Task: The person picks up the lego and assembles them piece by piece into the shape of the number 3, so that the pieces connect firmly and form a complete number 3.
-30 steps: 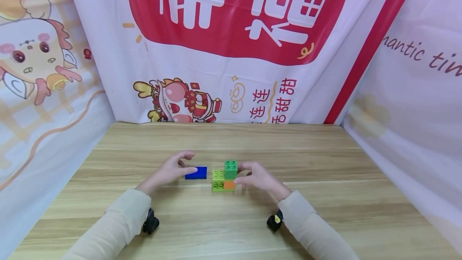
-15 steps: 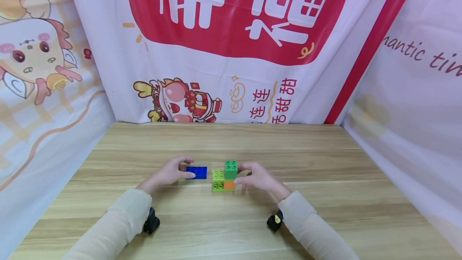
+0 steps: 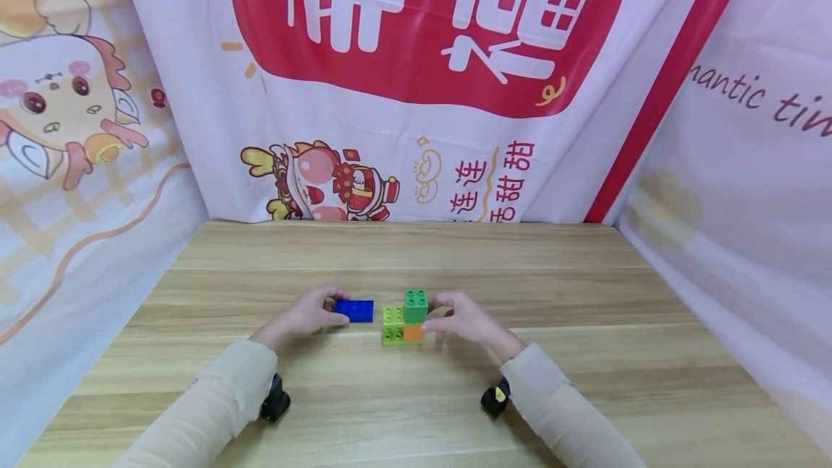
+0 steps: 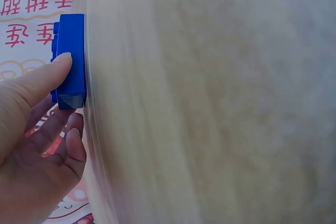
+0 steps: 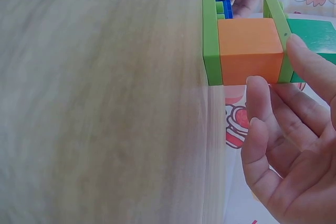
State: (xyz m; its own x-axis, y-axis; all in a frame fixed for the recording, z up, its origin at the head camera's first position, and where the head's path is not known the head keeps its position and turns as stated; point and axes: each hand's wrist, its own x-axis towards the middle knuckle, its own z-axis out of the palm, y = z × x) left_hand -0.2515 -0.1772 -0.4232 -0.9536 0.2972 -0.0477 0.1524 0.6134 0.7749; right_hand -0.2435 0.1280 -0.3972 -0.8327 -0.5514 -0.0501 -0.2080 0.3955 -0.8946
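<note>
A blue toy building brick [image 3: 356, 311] lies on the table. My left hand [image 3: 312, 315] pinches its left end, thumb on the near side in the left wrist view, the far fingertips hidden. To its right stands a stack of building bricks: a light green plate [image 5: 212, 51] at the bottom, an orange brick [image 5: 249, 51], another light green plate [image 5: 283, 38], and a green brick [image 3: 416, 306] on top. My right hand [image 3: 463, 318] holds the stack from the right, thumb against the upper light green plate; some fingers pass out of sight behind it.
The wooden table [image 3: 416, 396] spreads around the bricks. A printed white and red cloth [image 3: 422, 114] hangs behind it, with more printed cloth at both sides. Each wrist carries a small black camera.
My left hand has drawn back slightly to the left and toward me, closing its thumb and fingers on the blue brick's left end. The right hand and stack stay put.
</note>
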